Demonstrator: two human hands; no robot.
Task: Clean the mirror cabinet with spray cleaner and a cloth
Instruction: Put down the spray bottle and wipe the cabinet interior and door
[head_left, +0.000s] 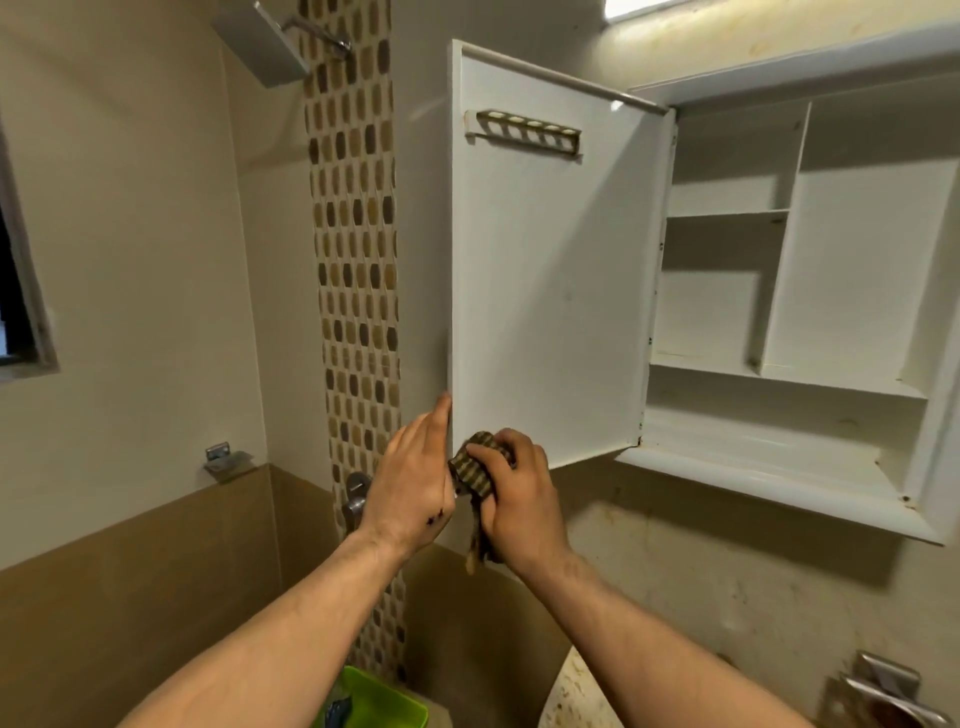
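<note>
Cabinet door (545, 270) hangs open, long axis vertical, inner face toward camera. Left hand (413, 478), fingers straight, steadies its lower free edge. Right hand (514, 493) grips the striped cloth (475, 467) against the bottom corner.

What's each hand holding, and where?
Right hand grips the striped cloth by its bunched upper part, a tail hanging below. Left hand grips nothing; straight fingers rest against the free edge of the cabinet door.

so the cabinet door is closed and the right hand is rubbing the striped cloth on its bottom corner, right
Not quite: the cabinet door is swung open, as the head view shows, with the bare shelves inside on show. The rest holds: the right hand grips the striped cloth at the door's bottom corner.
</note>
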